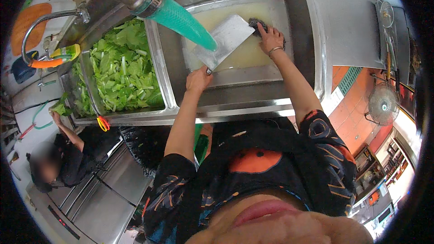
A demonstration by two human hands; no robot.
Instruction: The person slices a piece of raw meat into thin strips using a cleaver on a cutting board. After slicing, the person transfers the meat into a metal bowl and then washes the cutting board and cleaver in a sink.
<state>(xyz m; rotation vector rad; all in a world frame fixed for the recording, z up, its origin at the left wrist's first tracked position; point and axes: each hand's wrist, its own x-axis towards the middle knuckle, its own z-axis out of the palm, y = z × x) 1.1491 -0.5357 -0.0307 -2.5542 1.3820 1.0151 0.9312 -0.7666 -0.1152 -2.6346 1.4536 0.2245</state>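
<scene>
My left hand grips the short handle of a wide metal cleaver, whose blade lies tilted across the sink basin. At the blade's far end my right hand holds a dark metal scouring pad; its fingers partly cover the pad. The pad is at the blade's corner, though whether it presses on the blade cannot be told. A green hose on a metal pipe hangs over the basin and hides part of the blade. Cloudy, yellowish liquid covers the basin floor.
Chopped leafy greens fill the neighbouring basin on the left. Orange-handled scissors hang at the sink's front edge. Another person at far left holds a green leaf. To the right are a steel counter and a fan.
</scene>
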